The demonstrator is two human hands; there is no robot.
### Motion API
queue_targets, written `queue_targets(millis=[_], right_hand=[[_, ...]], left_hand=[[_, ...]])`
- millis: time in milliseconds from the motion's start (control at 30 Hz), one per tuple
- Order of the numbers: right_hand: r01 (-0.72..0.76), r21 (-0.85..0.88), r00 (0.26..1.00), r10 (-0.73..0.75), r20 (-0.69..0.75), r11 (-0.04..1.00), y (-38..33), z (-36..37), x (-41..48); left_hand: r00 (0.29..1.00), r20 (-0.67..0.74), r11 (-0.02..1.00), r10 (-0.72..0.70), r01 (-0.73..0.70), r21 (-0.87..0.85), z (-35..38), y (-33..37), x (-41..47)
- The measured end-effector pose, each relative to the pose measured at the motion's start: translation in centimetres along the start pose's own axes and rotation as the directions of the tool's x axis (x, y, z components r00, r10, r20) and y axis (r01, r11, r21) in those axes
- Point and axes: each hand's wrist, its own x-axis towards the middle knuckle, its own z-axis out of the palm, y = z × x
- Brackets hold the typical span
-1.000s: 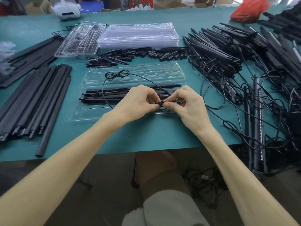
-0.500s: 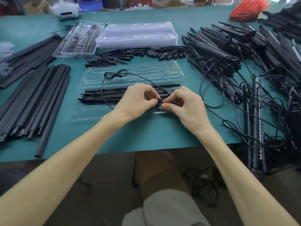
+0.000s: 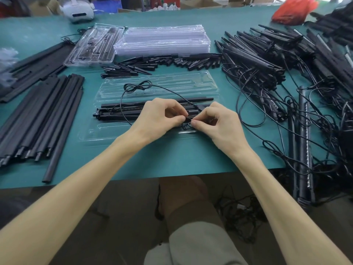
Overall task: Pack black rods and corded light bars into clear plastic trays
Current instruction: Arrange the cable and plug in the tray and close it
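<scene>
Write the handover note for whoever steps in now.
Left hand and right hand both pinch the cord coil over the near edge of the open tray.
In it: one light bar, a rod alongside, cord looping over the lid half.
Done: one filled tray at the back.
Left: tuck the coil in, close, then pack the loose rods and light bar pile into empty trays.

Bright, even light, probably from overhead, covers the teal counter (image 3: 172, 161) with only faint shadows. White glare streaks the stacked clear trays (image 3: 162, 41). Wide-angle distortion bows the edges, and the white device (image 3: 78, 11) at the far top looks blurred.
</scene>
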Motion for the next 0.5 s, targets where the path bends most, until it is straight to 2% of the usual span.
queue_targets(millis=[500], right_hand=[[0.035, -0.001, 0.999, -0.035, -0.029, 0.999, -0.26, 0.11, 0.01]], left_hand=[[1.0, -0.005, 0.996, 0.012, -0.013, -0.091, 0.76, 0.45, -0.78]])
